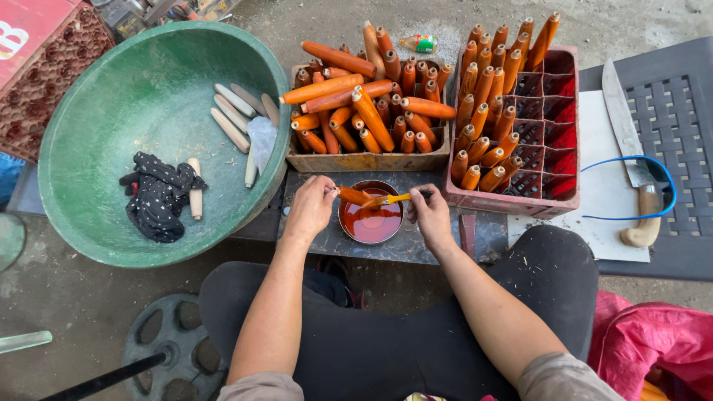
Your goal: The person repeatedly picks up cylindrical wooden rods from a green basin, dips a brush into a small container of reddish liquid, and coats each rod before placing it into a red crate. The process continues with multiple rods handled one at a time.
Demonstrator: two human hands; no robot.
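Observation:
My left hand (310,208) holds an orange-stained wooden handle (355,196) over a small round bowl of orange-red stain (370,221). My right hand (431,214) grips a thin brush (397,198) whose tip touches the handle above the bowl. The bowl stands on a dark slab (327,238) just in front of my knees.
A wooden box (368,160) heaped with stained handles stands behind the bowl; a red divided crate (553,204) with more is at the right. A big green basin (89,148) at the left holds bare wooden handles (232,111) and a dark cloth (160,197). A large knife (627,141) lies on a board at right.

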